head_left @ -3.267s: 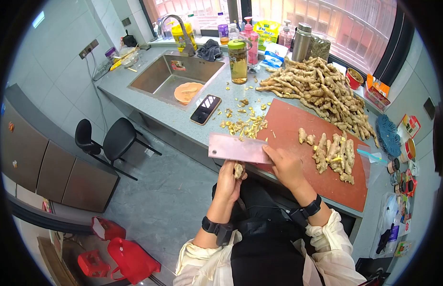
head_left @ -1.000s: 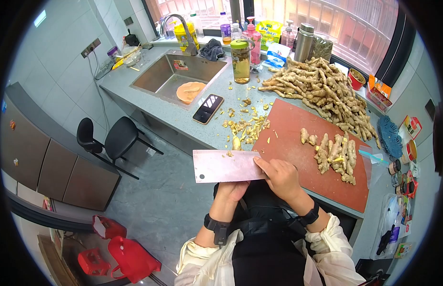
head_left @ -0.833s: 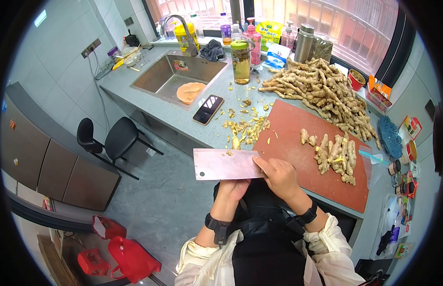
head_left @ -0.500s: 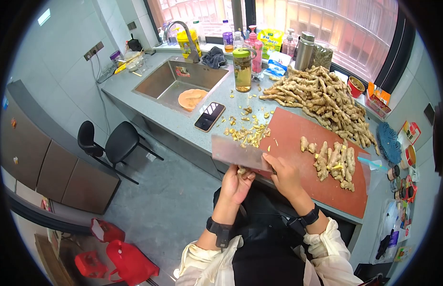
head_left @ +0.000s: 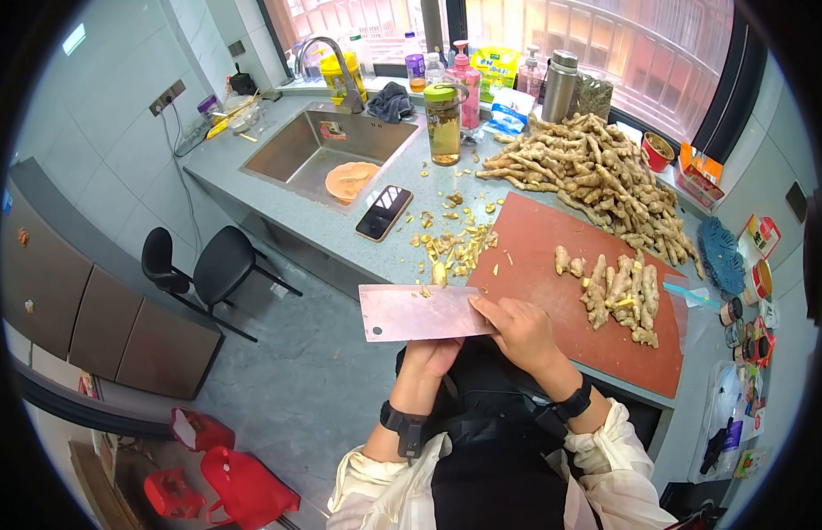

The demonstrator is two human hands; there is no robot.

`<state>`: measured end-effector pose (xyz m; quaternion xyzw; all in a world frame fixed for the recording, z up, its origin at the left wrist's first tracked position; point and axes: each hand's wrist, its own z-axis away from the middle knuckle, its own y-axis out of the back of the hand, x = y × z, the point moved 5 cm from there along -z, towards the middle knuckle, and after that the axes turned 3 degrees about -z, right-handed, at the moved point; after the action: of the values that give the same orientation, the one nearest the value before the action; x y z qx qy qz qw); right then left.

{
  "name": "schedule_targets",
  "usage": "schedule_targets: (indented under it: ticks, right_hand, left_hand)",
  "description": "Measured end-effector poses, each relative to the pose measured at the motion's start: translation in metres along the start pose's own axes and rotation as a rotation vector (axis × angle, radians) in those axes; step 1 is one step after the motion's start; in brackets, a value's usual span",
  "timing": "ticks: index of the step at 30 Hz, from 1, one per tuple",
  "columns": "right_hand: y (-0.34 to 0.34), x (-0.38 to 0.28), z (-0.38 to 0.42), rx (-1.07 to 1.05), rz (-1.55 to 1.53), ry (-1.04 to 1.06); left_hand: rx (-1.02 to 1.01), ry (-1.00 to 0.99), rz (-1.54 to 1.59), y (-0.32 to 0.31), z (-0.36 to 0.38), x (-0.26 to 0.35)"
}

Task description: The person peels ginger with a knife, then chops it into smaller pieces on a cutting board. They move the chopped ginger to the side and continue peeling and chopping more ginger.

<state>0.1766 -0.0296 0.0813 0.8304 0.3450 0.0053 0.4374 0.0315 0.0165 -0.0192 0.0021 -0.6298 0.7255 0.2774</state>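
Note:
My right hand (head_left: 520, 329) is wrapped round the handle end of a cleaver (head_left: 420, 313), whose broad blade lies nearly flat toward the left. Below the blade shows part of my left hand (head_left: 431, 355); the blade covers its fingers. From beyond the blade's far edge pokes the tip of a piece of ginger (head_left: 439, 272), which my left hand grips. Ginger peelings and slivers (head_left: 460, 247) are scattered on the counter just past the cleaver. On the red cutting board (head_left: 535, 256) to the right lie several trimmed ginger roots (head_left: 621, 296).
A large heap of ginger (head_left: 597, 168) covers the back right of the counter. Behind the peelings are a phone (head_left: 384, 213), a tea bottle (head_left: 444, 132) and a sink (head_left: 278, 157) holding an orange bowl (head_left: 351, 180). Jars (head_left: 731, 311) line the right edge.
The cleaver has swung left and toward me, its blade turning flatter and now hiding my left fingers. The ginger tip now shows beyond the blade's far edge.

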Motion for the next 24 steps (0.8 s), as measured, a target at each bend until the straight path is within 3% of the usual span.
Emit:
schedule_targets:
  ticks: [14,17,19,20,22,24]
  right_hand:
    - [-0.017,0.008,-0.001,0.033,-0.001,0.014]
    - [-0.016,0.005,-0.002,0.023,-0.009,-0.015]
    - [-0.019,0.002,-0.001,0.009,-0.019,-0.050]
    - [-0.020,0.003,0.000,0.023,-0.127,-0.123]
    - [-0.022,0.005,0.000,0.037,-0.238,-0.193]
    - [-0.022,0.009,0.001,0.069,-0.558,-0.326]
  left_hand:
    - [0.049,-0.033,0.103,-0.001,-0.002,0.000]
    - [-0.028,-0.037,0.137,-0.007,-0.003,0.000]
    - [0.125,-0.083,0.052,-0.016,0.003,0.002]
    - [0.124,-0.083,0.053,-0.007,-0.001,0.001]
    - [-0.169,-0.122,0.022,-0.013,-0.006,0.006]
    - [-0.051,-0.186,-0.102,-0.031,0.004,0.010]
